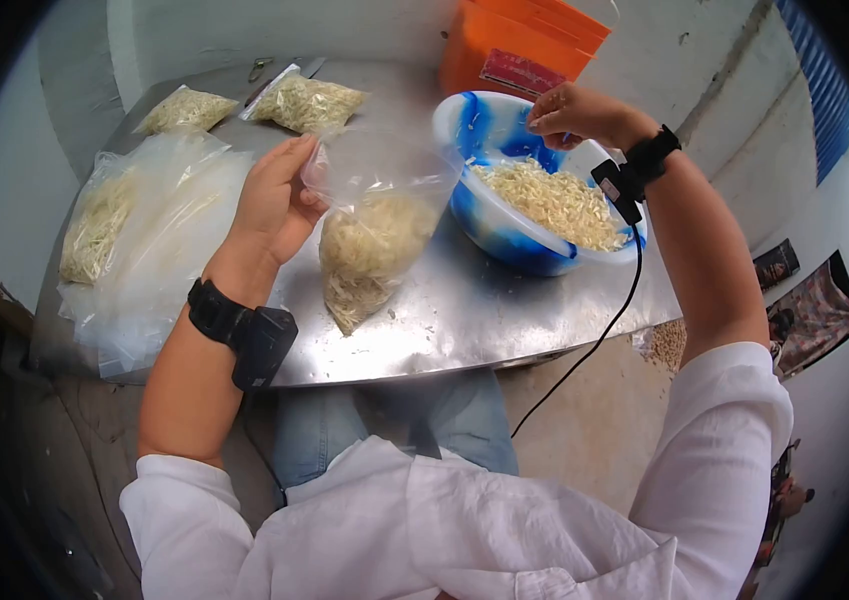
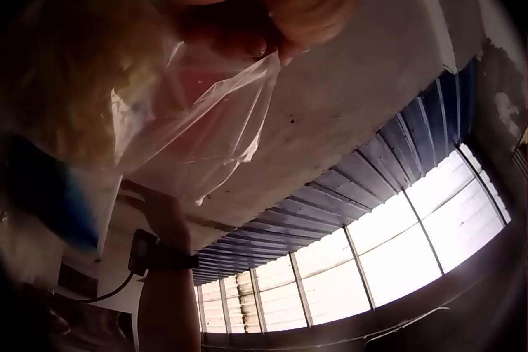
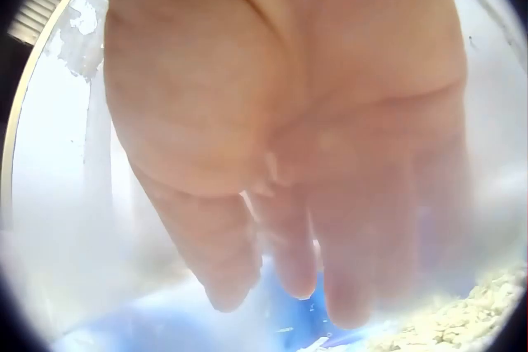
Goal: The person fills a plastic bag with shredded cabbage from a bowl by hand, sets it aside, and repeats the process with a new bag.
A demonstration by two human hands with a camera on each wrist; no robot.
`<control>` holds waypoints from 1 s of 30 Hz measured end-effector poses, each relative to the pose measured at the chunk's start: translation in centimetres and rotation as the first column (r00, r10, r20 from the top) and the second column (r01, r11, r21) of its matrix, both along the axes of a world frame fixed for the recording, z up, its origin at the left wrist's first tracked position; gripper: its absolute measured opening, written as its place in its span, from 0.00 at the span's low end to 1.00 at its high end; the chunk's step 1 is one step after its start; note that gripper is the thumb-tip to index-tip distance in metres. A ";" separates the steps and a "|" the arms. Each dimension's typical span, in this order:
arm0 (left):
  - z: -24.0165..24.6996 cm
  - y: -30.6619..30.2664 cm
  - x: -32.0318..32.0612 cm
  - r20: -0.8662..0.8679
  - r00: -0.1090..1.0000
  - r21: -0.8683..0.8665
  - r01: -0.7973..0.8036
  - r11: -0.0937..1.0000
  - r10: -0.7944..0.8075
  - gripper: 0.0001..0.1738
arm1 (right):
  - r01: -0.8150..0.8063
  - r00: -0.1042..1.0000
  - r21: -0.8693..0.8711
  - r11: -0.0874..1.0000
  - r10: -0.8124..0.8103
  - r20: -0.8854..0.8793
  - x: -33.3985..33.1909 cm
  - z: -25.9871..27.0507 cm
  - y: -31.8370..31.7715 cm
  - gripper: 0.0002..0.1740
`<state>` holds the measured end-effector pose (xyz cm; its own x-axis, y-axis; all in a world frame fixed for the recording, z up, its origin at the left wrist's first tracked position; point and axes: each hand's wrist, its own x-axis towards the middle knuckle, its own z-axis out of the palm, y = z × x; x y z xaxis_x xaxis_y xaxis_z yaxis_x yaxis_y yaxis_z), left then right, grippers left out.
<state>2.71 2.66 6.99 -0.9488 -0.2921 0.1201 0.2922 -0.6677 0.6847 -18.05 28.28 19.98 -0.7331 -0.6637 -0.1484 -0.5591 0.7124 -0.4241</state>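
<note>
My left hand [image 1: 272, 203] pinches the mouth of a clear plastic bag [image 1: 376, 245], which is partly filled with pale shredded food and hangs over the metal table. In the left wrist view, the thumb and fingers [image 2: 285, 22] grip the bag's thin edge. Over the far rim of a blue-and-white basin [image 1: 474, 215] is my right hand [image 1: 584, 113], its fingers pointing down. Pale shreds [image 1: 554, 200] lie heaped in that basin. The right wrist view shows those fingers [image 3: 351, 286] loosely extended, a few shreds below the tips and nothing held between them.
Two filled bags [image 1: 306, 102] lie at the table's back left. Nearer on the left, a stack of flat clear bags [image 1: 159, 240] lies beside another filled bag [image 1: 99, 235]. An orange bucket [image 1: 484, 50] stands behind the basin. A black cable [image 1: 599, 345] trails from the right wrist.
</note>
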 end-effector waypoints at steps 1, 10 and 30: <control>-0.3 -0.1 -0.2 -0.001 1.000 0.001 0.002 1.000 -0.002 0.06 | 0.002 1.000 0.001 1.000 -0.002 -0.001 -0.7 -0.3 0.6 0.14; -3.7 -0.4 0.1 -0.098 0.994 0.088 0.054 0.995 -0.045 0.08 | 0.239 0.952 0.507 0.828 -0.303 0.046 -7.7 -3.9 2.7 0.31; -4.7 -0.2 -0.3 -0.156 0.987 0.041 0.053 0.998 -0.046 0.06 | 0.131 0.956 0.750 0.648 -0.283 0.078 -4.7 -6.1 6.7 0.37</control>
